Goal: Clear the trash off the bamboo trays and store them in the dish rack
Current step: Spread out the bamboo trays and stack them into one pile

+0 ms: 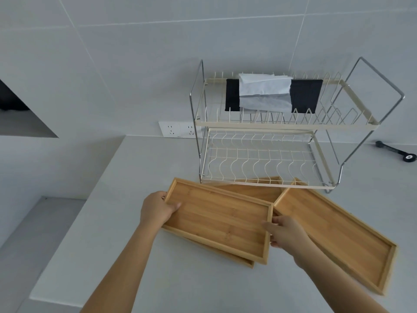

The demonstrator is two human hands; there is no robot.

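Far left: recessed dark niche in the tiled wall; double wall socket (178,130) just left of the rack, low on the wall.

Left hand (156,210) grips the left short end of the top bamboo tray (216,219); thumb lies inside on the tray floor, the other fingers are hidden under the rim, so clamped on the tray. Tray looks raised and tilted slightly, its inside bare, no trash on it.

Under it, a second tray (244,263) shows only as a corner and strip of rim on the desk (117,222). A third tray (255,190) lies behind, partly under the front edge of the dish rack (259,154).

Right hand (286,232) holds the top tray's right short end, fingers wrapped over the rim, also clamped on it.

Rightmost tray (334,236) lies flat on the desk at a slant, bare inside, its far corner near the rack's front rail.

Rack: lower tier holds nothing. Upper tier holds a black cloth (306,96) with white crumpled paper (264,93) draped over it.

Far right: a small black tool (397,152) on the desk by the wall.

Progress, as judged: every visible tray surface is clear, so the clearing part looks done. Storing has not begun; four trays remain out of the rack, the first in hand.
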